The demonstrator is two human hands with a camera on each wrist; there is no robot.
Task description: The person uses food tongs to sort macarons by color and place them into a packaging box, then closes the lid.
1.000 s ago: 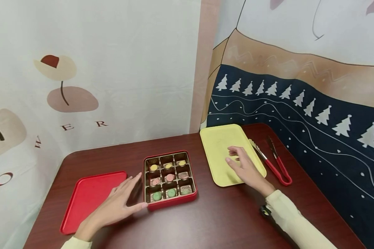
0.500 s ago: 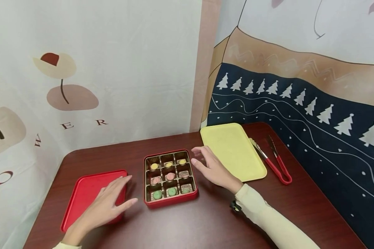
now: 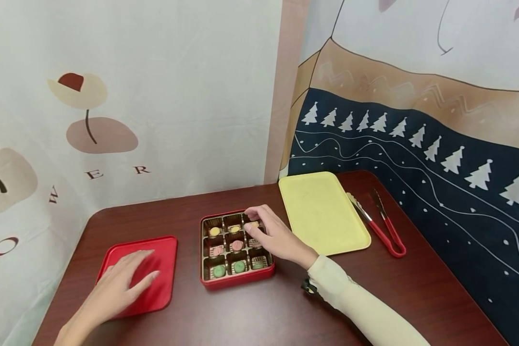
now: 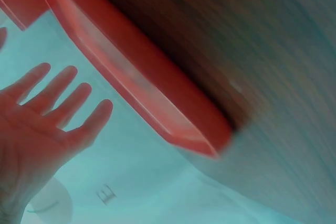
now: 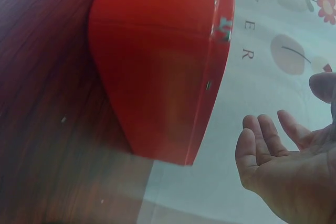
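- Right hand [image 3: 273,235] over the tin's [image 3: 236,279] far-right cell, fingers curling at a yellow sweet [image 3: 253,224]; whether it grips, cannot tell.
- Step judged: picking a sweet; next calls for a clean pinch and lift.
- Left hand [image 3: 120,284] flat, released, on the lid [image 3: 164,250] (left of tin).
- Count: nine cells, about nine sweets, one tray [image 3: 324,211], one tongs [image 3: 382,226].

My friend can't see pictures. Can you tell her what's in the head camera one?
A person's right hand reaches into an open red box of small sweets, fingertips at a yellow one in the back row. Their left hand rests flat on the red lid beside it. A yellow tray and red tongs lie on the brown table.
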